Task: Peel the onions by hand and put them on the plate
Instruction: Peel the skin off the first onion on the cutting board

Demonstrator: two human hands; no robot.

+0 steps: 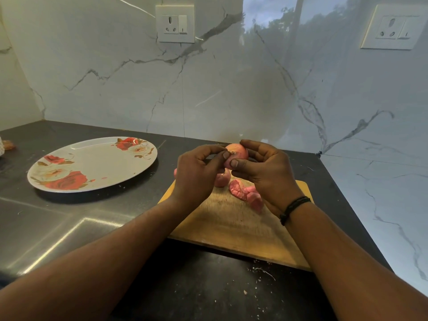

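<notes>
Both hands hold one pink onion point(237, 152) up above the far end of the wooden cutting board point(234, 228). My right hand point(264, 172) cups it from the right, thumb on its front. My left hand point(196, 174) pinches at its top with thumb and forefinger. A second onion point(221, 179) lies on the board below, partly hidden by my left hand. Pink peel pieces point(245, 193) lie on the board under my right hand. The white plate point(92, 163) with red rose prints sits to the left with nothing on it.
The dark counter point(208, 286) carries small peel crumbs near the front. A steel surface point(58, 228) lies at the left. Marble walls close the back and right, with a socket point(174, 23) on the back wall and another socket point(393, 27) further right. A small object point(8, 144) sits at far left.
</notes>
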